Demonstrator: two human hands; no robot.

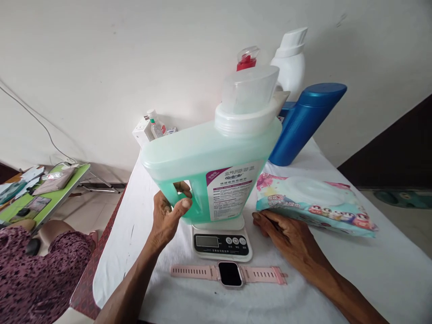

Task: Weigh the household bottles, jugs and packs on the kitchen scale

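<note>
A large jug of green liquid detergent (195, 155), with a clear cap and a white and purple label, stands over a small white kitchen scale (222, 247). My left hand (170, 211) is wrapped round the jug's handle, fingers passing through the opening. On the cloth to the right of the scale rests my right hand (286, 234), its fingers held together beside a pack of wet wipes (313, 202); whether anything is under them is hidden. A pink-strapped smartwatch (230, 273) lies in front of the scale, whose display looks blank.
Behind the jug are a blue bottle (300, 126), a white bottle (290, 67) and a red-capped bottle (247, 60). A small clear bottle (155, 125) and white box (141, 129) stand near the wall. At left, a person in patterned clothing (43, 270) sits by a green table (67, 184).
</note>
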